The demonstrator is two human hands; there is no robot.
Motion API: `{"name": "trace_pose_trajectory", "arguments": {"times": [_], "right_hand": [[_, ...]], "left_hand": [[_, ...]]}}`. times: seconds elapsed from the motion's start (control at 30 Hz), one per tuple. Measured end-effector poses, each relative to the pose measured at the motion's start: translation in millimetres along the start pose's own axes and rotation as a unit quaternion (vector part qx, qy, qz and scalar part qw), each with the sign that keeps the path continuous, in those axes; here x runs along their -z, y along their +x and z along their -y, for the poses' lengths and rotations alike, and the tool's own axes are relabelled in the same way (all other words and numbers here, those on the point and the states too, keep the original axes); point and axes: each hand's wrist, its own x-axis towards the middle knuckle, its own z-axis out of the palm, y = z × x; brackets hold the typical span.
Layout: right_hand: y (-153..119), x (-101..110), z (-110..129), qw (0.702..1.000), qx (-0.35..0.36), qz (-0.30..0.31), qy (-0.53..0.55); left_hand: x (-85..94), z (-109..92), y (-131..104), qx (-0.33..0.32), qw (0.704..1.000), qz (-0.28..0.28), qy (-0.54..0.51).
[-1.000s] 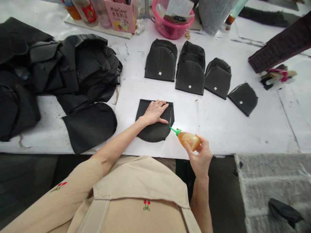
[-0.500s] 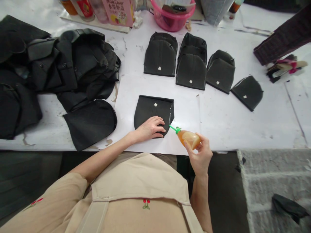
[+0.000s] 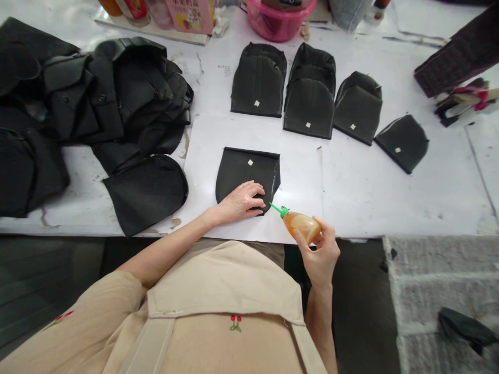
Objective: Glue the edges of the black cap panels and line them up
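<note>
A black rounded fabric piece (image 3: 237, 174) with a small white square mark lies on the white table before me, its straight edge away from me. My left hand (image 3: 244, 201) rests flat on its lower part, fingers stretched out. In my right hand (image 3: 322, 252) is a squeeze bottle (image 3: 302, 226) of amber liquid, tilted so its thin green nozzle (image 3: 277, 209) points left. The nozzle tip is at the piece's lower right curved edge; whether it touches I cannot tell. A pale shiny line (image 3: 274, 179) runs along the right edge above the tip.
Similar black pieces (image 3: 257, 83) lie in overlapping stacks behind, reaching right. Black garment parts (image 3: 128, 93) are heaped on the left, with a loose rounded piece (image 3: 150, 189) nearer me. A pink basket (image 3: 276, 23) stands at the back. Grey fabric (image 3: 440, 280) lies at lower right.
The nozzle tip has moved a little along the piece's right edge, toward me around the curve. My left hand stays on the piece. The whole view has shifted slightly.
</note>
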Motion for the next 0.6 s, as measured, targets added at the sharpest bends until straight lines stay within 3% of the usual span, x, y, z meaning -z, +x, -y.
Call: {"name": "trace_pose_trajectory", "arguments": {"times": [0.6], "right_hand": [[-17.8,-0.8,-6.4,0.999,-0.02,-0.014,0.039]], "left_hand": [[-0.9,-0.3,-1.5,-0.004,1.0,-0.01,-0.004]]}}
